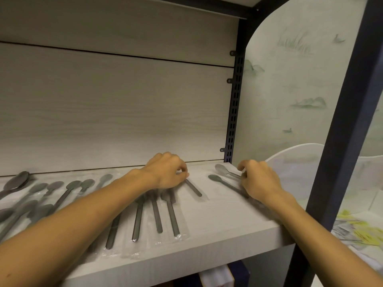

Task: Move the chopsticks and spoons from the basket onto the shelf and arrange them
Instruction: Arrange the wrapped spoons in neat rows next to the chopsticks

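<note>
1. Spoons (68,190) in clear plastic sleeves lie across the wooden shelf (217,230), handles toward the front edge and bowls toward the back wall, roughly parallel. That fan-like row looks like the arranging the task asks for, already well along on the left and middle.

2. Left hand (165,172) sits over the middle of the shelf with fingers curled down, its fingertips pinching the upper end of a dark wrapped spoon (193,188) whose handle slants out to the right. I judge it is turning that piece to line it up with the row beside it.

3. Right hand (259,181) is near the shelf's right end, fingers curled and gripping a pale wrapped spoon (222,169) by the handle, bowl pointing left and back. A darker spoon (219,181) lies just in front, its handle running under the hand.

4. These two right-hand spoons sit apart from the main row and at a different angle, probably because they are newly set down and not yet straightened.

5. White basket (294,162) stands past the shelf's right end; its contents are hidden. Chopsticks cannot be told apart from spoon handles here.
</note>
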